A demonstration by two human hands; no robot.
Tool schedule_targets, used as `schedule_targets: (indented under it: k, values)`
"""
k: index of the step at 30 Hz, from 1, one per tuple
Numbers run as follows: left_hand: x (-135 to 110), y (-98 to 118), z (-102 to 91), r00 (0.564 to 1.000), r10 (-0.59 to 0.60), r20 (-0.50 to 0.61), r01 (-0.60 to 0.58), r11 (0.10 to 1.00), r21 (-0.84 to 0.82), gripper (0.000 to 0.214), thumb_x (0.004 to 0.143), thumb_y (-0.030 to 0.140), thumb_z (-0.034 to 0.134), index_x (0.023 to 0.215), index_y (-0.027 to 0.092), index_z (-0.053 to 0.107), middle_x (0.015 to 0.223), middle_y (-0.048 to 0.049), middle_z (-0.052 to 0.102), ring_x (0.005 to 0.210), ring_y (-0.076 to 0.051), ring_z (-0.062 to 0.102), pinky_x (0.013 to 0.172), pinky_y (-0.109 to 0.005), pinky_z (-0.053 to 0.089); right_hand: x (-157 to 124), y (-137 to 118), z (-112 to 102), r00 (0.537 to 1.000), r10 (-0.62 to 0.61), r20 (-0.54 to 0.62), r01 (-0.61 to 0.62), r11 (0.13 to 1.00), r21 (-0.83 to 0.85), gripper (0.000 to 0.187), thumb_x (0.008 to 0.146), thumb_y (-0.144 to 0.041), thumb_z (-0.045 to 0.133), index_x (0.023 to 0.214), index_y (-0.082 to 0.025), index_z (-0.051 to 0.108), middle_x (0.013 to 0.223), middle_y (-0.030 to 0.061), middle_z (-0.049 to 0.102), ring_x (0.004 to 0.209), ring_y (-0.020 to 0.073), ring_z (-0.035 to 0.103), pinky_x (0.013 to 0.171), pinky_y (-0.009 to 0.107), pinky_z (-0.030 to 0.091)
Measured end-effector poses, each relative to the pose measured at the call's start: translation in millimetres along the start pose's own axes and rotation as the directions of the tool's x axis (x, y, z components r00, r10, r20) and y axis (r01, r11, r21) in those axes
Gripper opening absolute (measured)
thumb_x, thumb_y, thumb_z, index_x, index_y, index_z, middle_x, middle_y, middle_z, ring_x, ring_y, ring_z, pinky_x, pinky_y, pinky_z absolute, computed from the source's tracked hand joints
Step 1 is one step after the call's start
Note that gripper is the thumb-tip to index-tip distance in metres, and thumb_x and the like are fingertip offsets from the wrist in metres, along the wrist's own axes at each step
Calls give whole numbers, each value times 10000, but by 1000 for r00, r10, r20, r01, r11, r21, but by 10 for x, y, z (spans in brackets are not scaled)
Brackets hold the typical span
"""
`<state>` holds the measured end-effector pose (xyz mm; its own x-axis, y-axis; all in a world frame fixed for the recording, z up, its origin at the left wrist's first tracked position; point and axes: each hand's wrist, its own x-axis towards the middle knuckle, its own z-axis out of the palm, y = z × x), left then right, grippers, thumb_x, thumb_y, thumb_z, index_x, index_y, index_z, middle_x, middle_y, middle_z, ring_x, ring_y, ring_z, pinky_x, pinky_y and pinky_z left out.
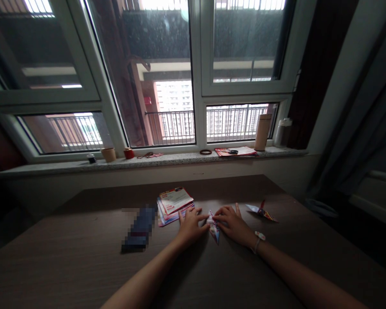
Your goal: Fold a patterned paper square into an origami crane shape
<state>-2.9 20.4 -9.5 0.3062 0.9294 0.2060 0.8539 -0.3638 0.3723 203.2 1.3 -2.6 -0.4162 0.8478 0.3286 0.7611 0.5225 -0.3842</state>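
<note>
A narrow, pointed piece of folded paper point(215, 234), printed in colours, lies on the brown table between my two hands. My left hand point(190, 225) grips its left edge with thumb and index finger, while the other fingers rest beside a stack of printed paper sheets point(176, 201). From the right, my right hand point(234, 225) presses its fingertips onto the same paper; a bracelet with a light ornament point(260, 235) circles that wrist. Partly hidden under the fingers is the paper's upper end. A folded paper crane point(261, 212) sits to the right of my right hand.
A dark blue, pixelated object point(139, 229) lies left of the stack on the table point(67, 240). Along the windowsill point(183, 158) stand a tan cup point(108, 154), a red spool-like item point(128, 153), papers with scissors point(236, 151), a tall cylinder point(263, 132) and a pale bottle point(282, 133).
</note>
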Motion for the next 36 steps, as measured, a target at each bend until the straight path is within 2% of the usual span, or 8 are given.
schedule_targets:
  k: [8,14,23,36]
  values:
    - [-22,5,-7,1000,27,-6,-27,1000,17,309,811,482,622,1109,411,663,1342,-5,542,1290,-314,378,1058,-708,55,-5,-8,-12,1000,-4,-1,4,1000,7,243,924,-322,496,1097,-368,661,1108,8,624,1142,229,465,1086,650,-75]
    - [8,35,-16,993,86,-76,-79,993,92,251,871,518,532,997,393,710,1320,-9,557,1306,-319,348,1037,-733,-14,15,-30,-14,1000,9,-10,-9,999,32,234,938,-356,476,1008,-349,699,1058,7,633,1124,228,471,1086,646,-79]
    - [110,59,2,994,8,-105,-4,999,38,213,863,459,575,825,315,728,1232,3,606,1247,-296,402,1027,-743,7,57,-67,-36,997,72,-6,-71,995,73,253,933,-392,474,943,-311,714,1015,19,642,1096,236,482,1087,649,-44]
    - [73,93,13,994,31,-107,-23,997,77,138,858,404,597,908,329,702,1220,2,596,1234,-295,406,1030,-739,14,63,-81,-4,993,114,-3,-114,992,57,231,930,-375,461,947,-297,678,1056,14,622,1098,237,487,1085,645,-1]
